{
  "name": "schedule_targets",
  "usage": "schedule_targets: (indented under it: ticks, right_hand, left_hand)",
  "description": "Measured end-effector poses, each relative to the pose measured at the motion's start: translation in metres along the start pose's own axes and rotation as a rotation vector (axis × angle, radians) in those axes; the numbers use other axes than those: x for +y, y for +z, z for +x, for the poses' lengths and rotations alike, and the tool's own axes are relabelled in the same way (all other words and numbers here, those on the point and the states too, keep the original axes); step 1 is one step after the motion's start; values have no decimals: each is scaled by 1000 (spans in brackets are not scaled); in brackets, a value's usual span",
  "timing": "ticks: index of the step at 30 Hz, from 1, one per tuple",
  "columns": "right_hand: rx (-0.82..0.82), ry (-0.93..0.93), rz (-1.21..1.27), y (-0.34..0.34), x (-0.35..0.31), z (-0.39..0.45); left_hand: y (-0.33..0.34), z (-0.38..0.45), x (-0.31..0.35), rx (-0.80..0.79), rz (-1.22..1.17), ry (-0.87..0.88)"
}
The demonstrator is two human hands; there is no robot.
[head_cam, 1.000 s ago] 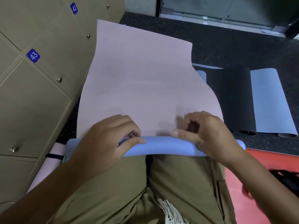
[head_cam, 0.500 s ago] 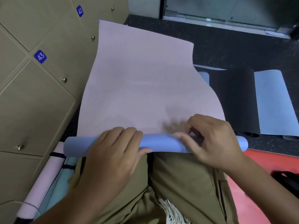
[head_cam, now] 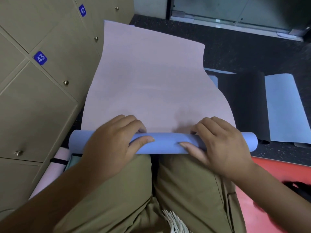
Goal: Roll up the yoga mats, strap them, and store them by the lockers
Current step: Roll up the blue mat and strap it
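A yoga mat (head_cam: 151,84), pink on its upper face and blue on its underside, is spread on the dark floor (head_cam: 252,52) just in front of the person's knees, and its near end is wound into a blue roll (head_cam: 166,143) lying crosswise against the khaki trousers (head_cam: 168,190). The roll is gripped by the left hand (head_cam: 111,147) toward its left part, the fingers (head_cam: 133,122) curled over the top onto the pink face and the thumb laid along the blue side. The right part of the roll is gripped the same way by the right hand (head_cam: 222,148), fingers bent over the top, thumb on the near side. The roll's two ends stick out past both hands.

Left of the roll, tan lockers (head_cam: 42,91) numbered 42 and 43 are seen, and at their foot a rolled pink mat (head_cam: 55,167) bound with a black strap (head_cam: 58,161). Right of the roll, a black mat (head_cam: 245,106) and a light blue mat (head_cam: 286,108) lie unrolled on the floor, and a red mat (head_cam: 277,169) lies nearer the person.
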State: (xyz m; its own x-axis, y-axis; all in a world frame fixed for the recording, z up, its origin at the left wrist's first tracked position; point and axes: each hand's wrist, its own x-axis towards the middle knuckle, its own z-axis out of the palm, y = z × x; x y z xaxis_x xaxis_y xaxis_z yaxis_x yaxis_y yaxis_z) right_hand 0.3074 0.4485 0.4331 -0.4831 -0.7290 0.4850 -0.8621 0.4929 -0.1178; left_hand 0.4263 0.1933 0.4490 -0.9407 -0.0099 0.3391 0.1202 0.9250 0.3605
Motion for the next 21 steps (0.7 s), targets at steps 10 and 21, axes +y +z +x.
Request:
schedule_targets:
  ticks: [10, 21]
  right_hand:
    - [-254, 215, 320, -4, 26, 42]
    - [-379, 428, 392, -5, 28, 62]
  left_hand:
    - [-2, 33, -14, -47, -154, 37]
    - [-1, 24, 0, 86, 80, 148]
